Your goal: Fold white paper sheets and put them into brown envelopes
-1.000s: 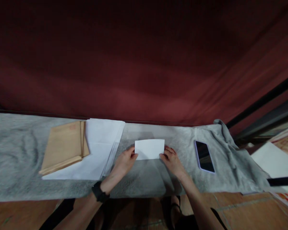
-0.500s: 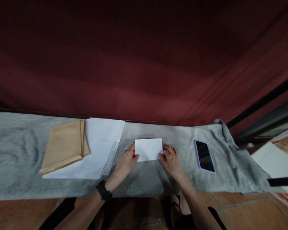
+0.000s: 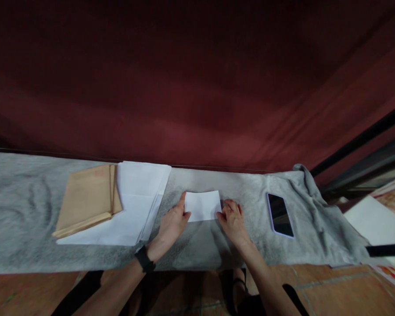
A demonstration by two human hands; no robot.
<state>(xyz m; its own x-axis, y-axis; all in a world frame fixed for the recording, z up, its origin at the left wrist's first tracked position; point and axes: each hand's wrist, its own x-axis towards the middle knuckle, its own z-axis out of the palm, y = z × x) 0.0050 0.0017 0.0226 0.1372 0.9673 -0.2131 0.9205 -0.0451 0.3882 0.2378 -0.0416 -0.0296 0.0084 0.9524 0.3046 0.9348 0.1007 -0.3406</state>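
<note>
1. The white paper (image 3: 202, 206) lies on the grey cloth (image 3: 250, 182), between the two hands, its upper face blank.
2. Key relation: the paper sits off the left hand's (image 3: 174, 220) fingertips toward the person's right, and off the right hand's (image 3: 233, 224) fingertips toward the left. Neither hand is clearly nearer; both are at its short edges.
3. Long axis runs left to right, from hand to hand, across the person's front (right end slightly farther away). No marked front or pointed end to give it a direction.
4. Left hand: thumb on the near left corner, index finger stretched along the left edge, so thumb and index stand apart. Can't tell if anything underneath makes it a pinch.
5. Right hand: thumb at the near right corner, other fingers curled just beside the right edge. Pinch or plain contact, can't tell.
6. Surroundings: white sheets (image 3: 140, 180) beyond the left hand, brown envelopes (image 3: 87, 193) partly on top of them; phone (image 3: 280, 215) to the right, apart from the right hand (screen dark).
</note>
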